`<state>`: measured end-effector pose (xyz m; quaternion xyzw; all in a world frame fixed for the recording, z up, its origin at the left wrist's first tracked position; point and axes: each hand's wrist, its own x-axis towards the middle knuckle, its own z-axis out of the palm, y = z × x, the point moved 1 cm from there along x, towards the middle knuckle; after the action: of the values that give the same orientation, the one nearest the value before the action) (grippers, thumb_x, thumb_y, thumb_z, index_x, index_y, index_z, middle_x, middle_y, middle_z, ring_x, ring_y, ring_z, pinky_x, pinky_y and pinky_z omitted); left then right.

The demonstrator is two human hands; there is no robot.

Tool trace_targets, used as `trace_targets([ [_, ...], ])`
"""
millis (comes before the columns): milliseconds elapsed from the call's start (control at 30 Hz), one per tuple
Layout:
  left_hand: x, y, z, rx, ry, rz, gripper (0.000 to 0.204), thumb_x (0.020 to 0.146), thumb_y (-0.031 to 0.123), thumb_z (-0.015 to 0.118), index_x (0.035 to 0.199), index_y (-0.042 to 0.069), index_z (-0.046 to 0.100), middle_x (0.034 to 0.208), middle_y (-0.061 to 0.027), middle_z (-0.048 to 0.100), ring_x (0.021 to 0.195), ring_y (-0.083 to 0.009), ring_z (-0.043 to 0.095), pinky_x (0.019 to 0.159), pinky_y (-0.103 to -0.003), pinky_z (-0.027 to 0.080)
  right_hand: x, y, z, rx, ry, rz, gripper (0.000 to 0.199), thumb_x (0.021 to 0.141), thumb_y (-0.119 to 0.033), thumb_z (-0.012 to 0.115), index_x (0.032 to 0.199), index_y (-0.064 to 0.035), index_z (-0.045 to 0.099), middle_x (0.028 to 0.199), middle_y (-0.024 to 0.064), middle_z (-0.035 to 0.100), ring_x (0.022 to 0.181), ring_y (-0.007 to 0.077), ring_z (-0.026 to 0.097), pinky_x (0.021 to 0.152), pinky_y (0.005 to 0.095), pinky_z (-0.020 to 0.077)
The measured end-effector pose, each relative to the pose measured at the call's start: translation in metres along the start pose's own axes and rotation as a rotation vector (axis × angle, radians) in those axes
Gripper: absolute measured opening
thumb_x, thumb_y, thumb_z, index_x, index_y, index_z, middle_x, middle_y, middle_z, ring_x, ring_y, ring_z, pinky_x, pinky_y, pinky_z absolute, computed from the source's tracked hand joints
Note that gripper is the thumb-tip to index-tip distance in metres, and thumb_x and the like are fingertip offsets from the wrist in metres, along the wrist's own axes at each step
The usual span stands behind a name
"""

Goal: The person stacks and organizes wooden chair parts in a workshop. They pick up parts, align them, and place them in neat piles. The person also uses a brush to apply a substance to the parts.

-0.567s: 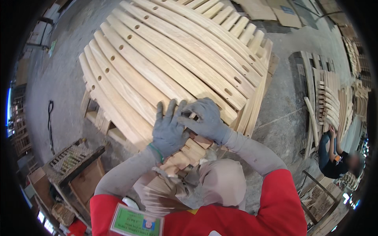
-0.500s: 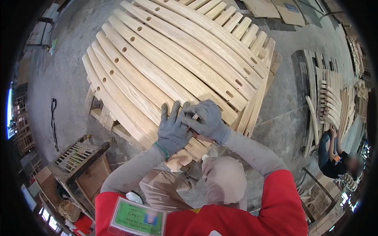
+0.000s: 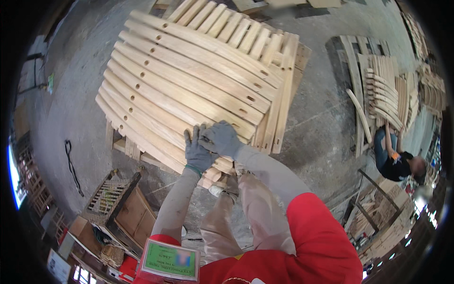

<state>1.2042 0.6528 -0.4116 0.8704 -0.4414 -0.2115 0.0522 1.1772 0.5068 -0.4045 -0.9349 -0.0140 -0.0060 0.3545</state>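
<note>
Curved pale wooden slats (image 3: 175, 78) lie side by side on a stack in front of me, with round holes near their left ends and slots near their right ends. Both my hands wear grey gloves and are at the near right part of the slats. My left hand (image 3: 199, 155) rests on the nearer slats, fingers stretched out. Right beside it, partly over it, my right hand (image 3: 222, 139) is bent with thumb and fingers pinched together. Whatever sits in that pinch is too small and covered to make out.
Straight boards (image 3: 283, 94) lie along the stack's right side. A wooden box with a slatted top (image 3: 111, 196) stands at the lower left. Far right, another person (image 3: 397, 161) reaches to a second pile of curved slats (image 3: 383, 90). A black strap (image 3: 71, 163) lies on the floor.
My view has shifted, so the stack appears farther left and the other person higher. Both hands stay together on the slats, the left still flat and the right still pinched.
</note>
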Motion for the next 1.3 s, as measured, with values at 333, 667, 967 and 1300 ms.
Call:
trace_targets([
  [333,0.010,0.016,-0.039,0.147,-0.201,0.065,0.103,0.074,0.065,0.056,0.146,0.001,0.018,0.153,-0.0199,0.012,0.140,-0.0416,0.007,0.112,-0.058,-0.001,-0.030,-0.011,-0.047,0.201,0.034,0.483,0.026,0.087,-0.035,0.052,0.091,-0.0100,0.060,0.075,0.0160,0.065,0.073,0.0333,0.064,0.071,0.0445,0.0474],
  [667,-0.059,0.073,-0.096,0.044,-0.753,0.045,0.090,0.084,0.066,0.042,0.142,-0.001,0.027,0.145,-0.0239,0.032,0.134,-0.0342,0.032,0.110,-0.050,0.023,-0.397,-0.039,-0.164,0.100,0.024,1.438,0.039,0.085,-0.043,0.051,0.105,-0.0107,0.059,0.099,0.0162,0.065,0.093,0.0372,0.062,0.081,0.0468,0.0475],
  [967,-0.204,0.112,-0.121,0.078,-0.883,-0.018,0.088,0.084,0.063,0.043,0.138,-0.006,0.033,0.134,-0.0311,0.042,0.128,-0.0405,0.039,0.107,-0.042,0.030,-0.650,-0.289,-0.157,0.195,0.004,1.837,0.046,0.077,-0.047,0.060,0.101,-0.0084,0.067,0.102,0.0173,0.066,0.095,0.0378,0.062,0.081,0.0461,0.0483],
  [1300,-0.293,0.137,-0.156,0.231,-0.654,0.284,0.067,0.085,0.049,0.050,0.135,0.004,0.044,0.131,-0.0299,0.047,0.120,-0.0430,0.047,0.098,-0.045,0.040,-0.702,-0.414,-0.058,0.466,0.495,1.763,0.035,0.073,-0.039,0.067,0.078,-0.0044,0.070,0.069,0.0145,0.067,0.068,0.0271,0.067,0.062,0.0387,0.0507],
])
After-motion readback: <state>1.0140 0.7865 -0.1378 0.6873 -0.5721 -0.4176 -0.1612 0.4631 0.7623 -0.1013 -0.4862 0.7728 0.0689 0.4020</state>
